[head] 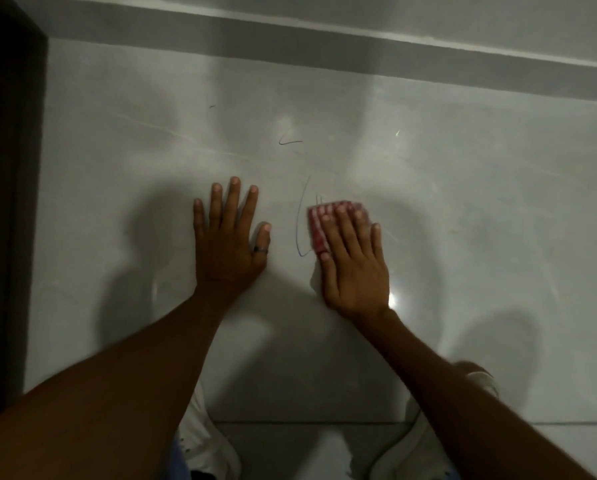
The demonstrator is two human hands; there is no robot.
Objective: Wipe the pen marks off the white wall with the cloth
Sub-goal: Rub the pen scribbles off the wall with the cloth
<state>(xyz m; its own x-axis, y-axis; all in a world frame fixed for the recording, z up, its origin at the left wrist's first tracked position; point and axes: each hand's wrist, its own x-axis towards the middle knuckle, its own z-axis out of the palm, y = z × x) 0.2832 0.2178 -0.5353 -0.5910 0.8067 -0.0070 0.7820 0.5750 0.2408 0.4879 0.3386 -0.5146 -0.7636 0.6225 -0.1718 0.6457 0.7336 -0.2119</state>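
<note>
Pressing cloth (319, 225) flat under right hand (354, 265), long axis up-down | left hand (226, 244) spread on wall (463, 202)

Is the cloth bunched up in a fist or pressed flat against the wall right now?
Pressed flat. The right hand lies open over the red cloth, fingers spread, holding it against the wall beside the blue pen mark.

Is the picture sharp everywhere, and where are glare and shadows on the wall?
Head view: dim overall; the red cloth under the right hand looks motion-blurred; a bright glare spot sits by that wrist; soft shadows spread on the wall around the left hand and both arms.
</note>
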